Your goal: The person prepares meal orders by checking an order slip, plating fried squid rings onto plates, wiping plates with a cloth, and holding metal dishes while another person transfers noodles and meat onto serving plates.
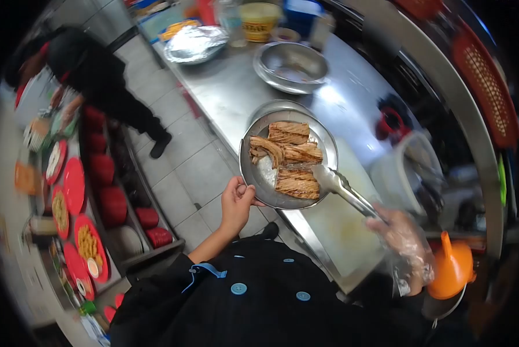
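My left hand (238,202) grips the rim of a round metal pan (253,191) from below left, thumb at the edge. Inside the pan lie several browned, grilled slabs of meat (297,183), one of them curved. In a clear plastic glove, my right hand (401,234) is closed around metal tongs (352,194). The tips of the tongs touch or hover right at the lower slab; whether they pinch it I cannot tell. The glove is blurred.
A white cutting board (343,231) lies below the pan on the steel counter (213,89). Behind stand metal bowls (291,63) and a foil-covered dish (196,43). At right are a utensil bucket (392,168) and an orange funnel (453,269). Another person (91,69) works near red plates (74,185).
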A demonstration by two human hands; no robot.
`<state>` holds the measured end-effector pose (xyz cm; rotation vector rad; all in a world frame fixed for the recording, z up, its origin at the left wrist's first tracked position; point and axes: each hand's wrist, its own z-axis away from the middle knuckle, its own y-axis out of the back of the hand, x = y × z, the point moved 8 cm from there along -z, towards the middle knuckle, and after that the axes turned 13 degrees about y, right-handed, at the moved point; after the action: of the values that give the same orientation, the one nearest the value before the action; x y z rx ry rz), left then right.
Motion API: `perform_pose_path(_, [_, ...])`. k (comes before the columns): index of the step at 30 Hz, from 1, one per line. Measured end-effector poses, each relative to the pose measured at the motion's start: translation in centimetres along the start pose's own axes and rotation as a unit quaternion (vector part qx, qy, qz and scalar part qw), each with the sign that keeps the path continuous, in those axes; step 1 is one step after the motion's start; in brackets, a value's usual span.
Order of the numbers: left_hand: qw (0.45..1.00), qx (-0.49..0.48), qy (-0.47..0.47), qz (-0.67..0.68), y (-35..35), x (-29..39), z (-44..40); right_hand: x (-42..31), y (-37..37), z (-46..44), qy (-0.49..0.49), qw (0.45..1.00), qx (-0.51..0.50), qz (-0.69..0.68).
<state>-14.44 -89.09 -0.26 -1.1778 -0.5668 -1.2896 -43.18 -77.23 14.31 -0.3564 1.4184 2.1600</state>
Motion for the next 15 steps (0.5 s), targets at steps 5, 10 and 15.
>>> perform_pose_path(5, [0.972,0.183,-0.139,0.053,10.9,3.6,3.9,-13.5,-1.6,-12.3,0.224,0.944,-0.150,0.188])
perform_pose_path(10, [0.914,0.319,-0.212,0.137,22.0,5.1,9.2,-28.3,-7.1,-16.1,0.278,0.928,-0.217,0.120])
perform_pose_path(15, [0.837,0.452,-0.263,0.161,32.6,7.1,16.6,-41.9,-18.1,-17.4,0.275,0.878,-0.392,-0.017])
